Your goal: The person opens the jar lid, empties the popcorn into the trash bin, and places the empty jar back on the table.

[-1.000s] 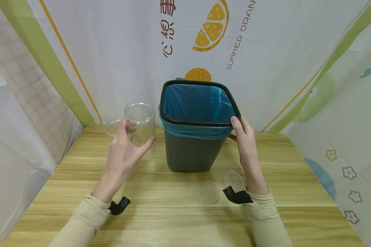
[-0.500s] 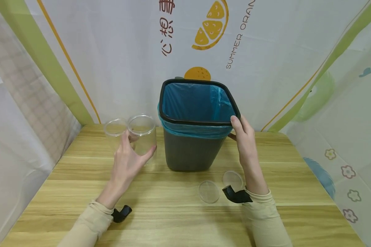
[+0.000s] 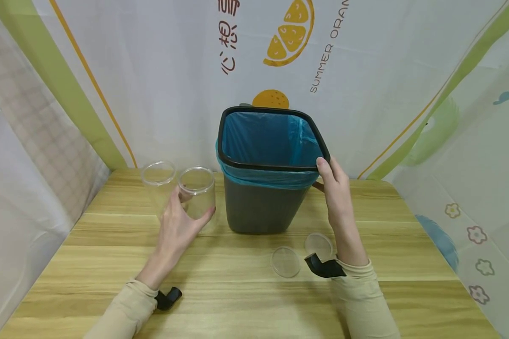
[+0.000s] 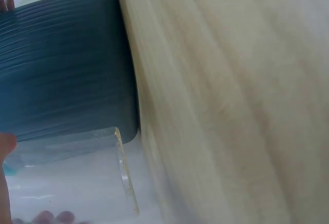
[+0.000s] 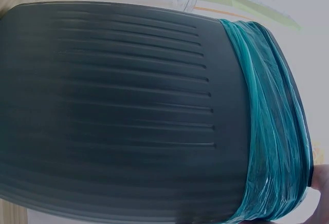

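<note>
My left hand [image 3: 179,223] grips a clear plastic jar [image 3: 204,201] between thumb and fingers, just left of the bin. The jar is lidless and upright; in the left wrist view its bottom edge [image 4: 125,175] appears slightly off the tabletop. A second clear jar [image 3: 154,188] stands behind and left of it, partly hidden by my fingers. The dark grey trash bin [image 3: 258,207] has a blue liner [image 3: 271,178] folded over beneath its black rim. At the bin's front right corner my right hand [image 3: 338,193] holds the rim, thumb on top, other fingers largely hidden.
Two round clear lids [image 3: 286,262] lie on the wooden table [image 3: 229,301] in front of the bin, one close to the right wrist's black camera mount [image 3: 324,267]. A printed curtain [image 3: 173,80] hangs right behind the bin and jars.
My left hand has lowered the jar toward the table and shifted a little right, so the second jar shows more. The right hand has stayed on the bin's rim.
</note>
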The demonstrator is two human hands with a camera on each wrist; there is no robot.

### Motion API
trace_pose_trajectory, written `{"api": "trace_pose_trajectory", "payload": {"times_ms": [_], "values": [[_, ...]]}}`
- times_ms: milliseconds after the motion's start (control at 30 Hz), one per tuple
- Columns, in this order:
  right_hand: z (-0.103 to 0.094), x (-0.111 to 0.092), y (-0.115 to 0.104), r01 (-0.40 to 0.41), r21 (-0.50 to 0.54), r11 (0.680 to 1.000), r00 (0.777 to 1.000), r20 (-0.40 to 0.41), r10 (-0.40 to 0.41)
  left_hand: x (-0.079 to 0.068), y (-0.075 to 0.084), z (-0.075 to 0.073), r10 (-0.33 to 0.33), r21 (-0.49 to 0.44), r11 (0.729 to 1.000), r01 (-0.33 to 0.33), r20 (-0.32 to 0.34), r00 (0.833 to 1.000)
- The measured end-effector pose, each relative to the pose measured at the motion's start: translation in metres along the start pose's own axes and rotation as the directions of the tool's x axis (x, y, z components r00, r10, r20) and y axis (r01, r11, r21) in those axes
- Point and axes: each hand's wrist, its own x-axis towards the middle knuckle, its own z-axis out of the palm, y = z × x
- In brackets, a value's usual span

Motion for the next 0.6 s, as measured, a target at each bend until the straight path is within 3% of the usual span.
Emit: {"api": "trace_pose_trajectory", "payload": {"times_ms": [267,600], "values": [[0.0006,-0.0002,-0.0006,-0.006,-0.001,1.0,1.0,0.006,0.006,-0.0036,-0.0028,0.0038,-0.02,-0.002,1.0,0.02,0.02,1.0],[0.0002,0.001,0.0,-0.002,-0.001,1.0,1.0,-0.007,0.002,-0.0017,-0.0069,0.0074,-0.101,-0.029,0.994,0.104,0.094,0.99]]}}
